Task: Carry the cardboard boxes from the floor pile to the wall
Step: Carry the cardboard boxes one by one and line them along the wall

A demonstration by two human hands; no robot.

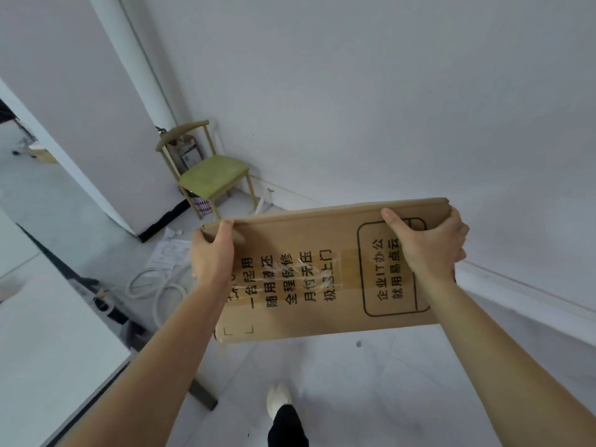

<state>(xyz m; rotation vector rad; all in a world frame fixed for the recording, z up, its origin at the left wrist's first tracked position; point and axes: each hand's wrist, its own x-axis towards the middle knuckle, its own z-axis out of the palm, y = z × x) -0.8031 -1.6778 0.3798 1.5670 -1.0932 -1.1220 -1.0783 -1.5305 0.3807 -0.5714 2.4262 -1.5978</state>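
A flattened brown cardboard box [309,275] with black printed characters and clear tape is held up off the floor in front of me. My left hand [211,253] grips its upper left corner. My right hand [425,243] grips its upper right corner, thumb on the printed face. The box hangs roughly level, tilted slightly, with its top edge toward the white wall [387,108]. The wall's baseboard [516,285] runs just behind the box.
A wooden chair with a green seat [211,177] stands in the corner ahead left. White cable coils [158,285] and papers [171,253] lie on the floor. A white table [48,333] edges in at the left. My foot in a white shoe [279,400] is below.
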